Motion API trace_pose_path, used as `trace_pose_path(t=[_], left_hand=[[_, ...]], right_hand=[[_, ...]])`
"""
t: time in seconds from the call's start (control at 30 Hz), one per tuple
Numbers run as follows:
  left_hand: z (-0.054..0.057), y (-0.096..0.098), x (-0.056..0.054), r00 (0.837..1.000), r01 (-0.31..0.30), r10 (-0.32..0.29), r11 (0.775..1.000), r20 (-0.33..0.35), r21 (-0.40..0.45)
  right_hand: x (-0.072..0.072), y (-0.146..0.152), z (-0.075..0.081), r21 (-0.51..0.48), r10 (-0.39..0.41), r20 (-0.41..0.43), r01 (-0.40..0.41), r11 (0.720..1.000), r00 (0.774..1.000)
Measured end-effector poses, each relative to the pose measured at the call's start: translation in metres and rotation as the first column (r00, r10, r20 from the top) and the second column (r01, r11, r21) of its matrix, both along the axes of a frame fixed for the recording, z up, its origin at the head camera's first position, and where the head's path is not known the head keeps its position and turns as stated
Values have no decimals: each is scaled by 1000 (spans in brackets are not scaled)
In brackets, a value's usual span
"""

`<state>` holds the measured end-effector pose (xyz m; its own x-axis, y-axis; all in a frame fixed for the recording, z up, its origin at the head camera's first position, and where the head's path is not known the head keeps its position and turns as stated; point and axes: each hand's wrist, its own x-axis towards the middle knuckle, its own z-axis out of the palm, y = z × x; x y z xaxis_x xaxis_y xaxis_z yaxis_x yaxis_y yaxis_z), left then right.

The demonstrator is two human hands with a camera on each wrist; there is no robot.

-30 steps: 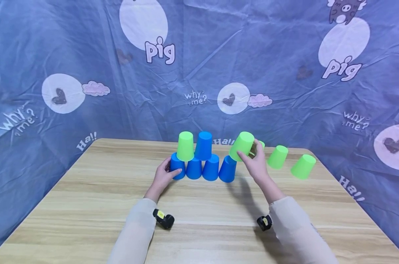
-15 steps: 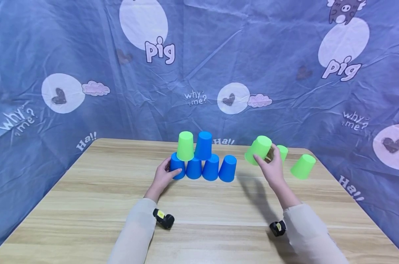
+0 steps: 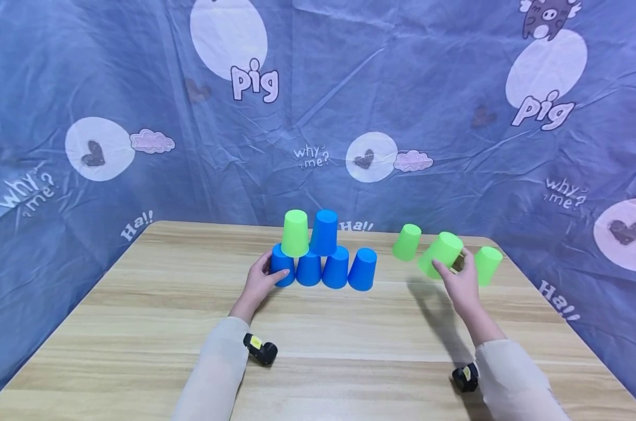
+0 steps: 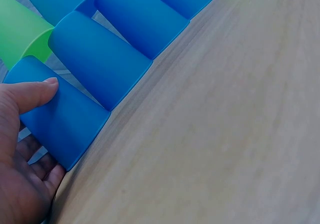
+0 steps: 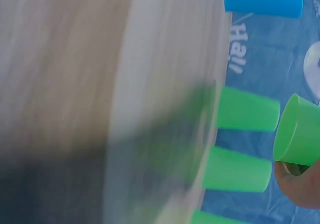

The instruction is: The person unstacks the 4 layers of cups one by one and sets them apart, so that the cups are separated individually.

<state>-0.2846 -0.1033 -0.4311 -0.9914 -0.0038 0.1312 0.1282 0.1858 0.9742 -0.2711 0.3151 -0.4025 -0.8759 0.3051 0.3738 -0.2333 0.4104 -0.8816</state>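
My left hand (image 3: 258, 286) holds the leftmost blue cup (image 4: 65, 116) of a bottom row, its thumb on the front and its fingers behind. Several upside-down blue cups (image 3: 335, 268) form that row on the table. On top of them stand a green cup (image 3: 295, 234) and a blue cup (image 3: 324, 233), side by side. At the right, my right hand (image 3: 462, 286) grips a green cup (image 3: 440, 255), tilted and raised off the table. In the right wrist view the held cup's open mouth faces the camera, and only part of the hand shows.
Upside-down green cups stand at the back right: one left of the held cup (image 3: 406, 242), one right of it (image 3: 488, 266), and a middle one (image 5: 237, 169) hidden in the head view. A patterned blue cloth (image 3: 217, 175) hangs behind the wooden table (image 3: 339, 362).
My right hand has carried the green cup right and lower, away from the blue cups, uncovering a standing green cup. My left hand has stayed on its blue cup.
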Motion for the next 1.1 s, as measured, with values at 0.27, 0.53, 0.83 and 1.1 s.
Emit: trace_pose_path(t=[0.27, 0.53, 0.83, 1.1], left_hand=[[1, 0, 1, 1000, -1, 1, 1000, -2, -2], [0, -1, -2, 1000, -2, 2, 1000, -14, -6], [0, 0, -3, 1000, -11, 11, 1000, -1, -1], [1, 1, -1, 1000, -9, 9, 1000, -1, -3]], right_hand=[[-1, 26, -10, -61, -58, 61, 61, 996, 996], [20, 19, 15, 3, -134, 154, 135, 991, 979], [20, 41, 9, 79, -213, 187, 202, 976, 959], [25, 59, 8, 94, -238, 220, 222, 970, 946]])
